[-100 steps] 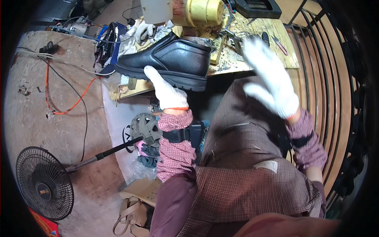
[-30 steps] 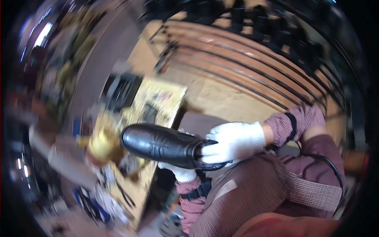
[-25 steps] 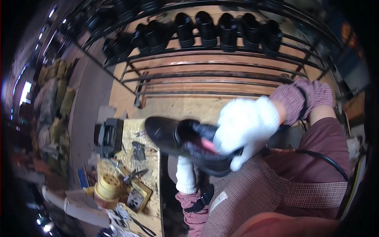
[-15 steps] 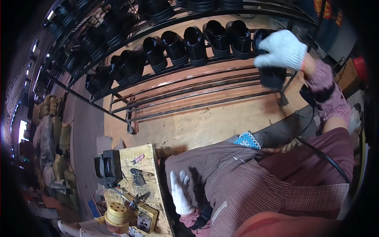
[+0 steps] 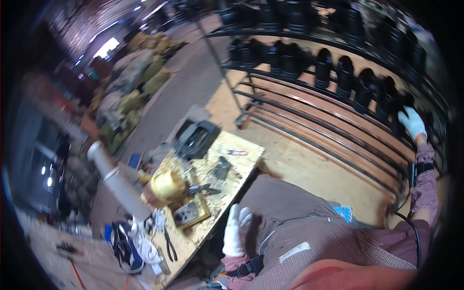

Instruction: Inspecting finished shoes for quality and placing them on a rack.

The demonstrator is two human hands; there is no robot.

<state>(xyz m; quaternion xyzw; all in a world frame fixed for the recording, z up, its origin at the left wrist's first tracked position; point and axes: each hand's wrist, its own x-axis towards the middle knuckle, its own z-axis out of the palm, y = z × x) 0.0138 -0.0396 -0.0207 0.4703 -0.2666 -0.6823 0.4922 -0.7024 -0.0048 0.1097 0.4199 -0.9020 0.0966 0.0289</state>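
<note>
My right hand [image 5: 414, 124], in a white knitted glove, reaches out to the right end of the rack. Its fingers are on a black shoe [image 5: 399, 121], which the hand and the dark background partly hide. More black shoes [image 5: 344, 77] stand in a row to its left on the same tier. My left hand [image 5: 236, 232], gloved in white too, is by my thigh beside the bench, fingers stretched upward and nothing in them.
A dark metal rack [image 5: 309, 113] stretches across the far side. At left, the wooden workbench [image 5: 249, 147] carries a black box-like holder [image 5: 197, 138], a yellow perforated pot [image 5: 167, 186], pliers [image 5: 170, 246] and small tools. Sacks [image 5: 130, 72] are heaped beyond. A black cable [image 5: 413, 222] hangs near my right arm.
The view has swung left, showing more of the bench. My right arm has stretched farther out toward the rack's right end with the shoe. My left hand remains by my thigh.
</note>
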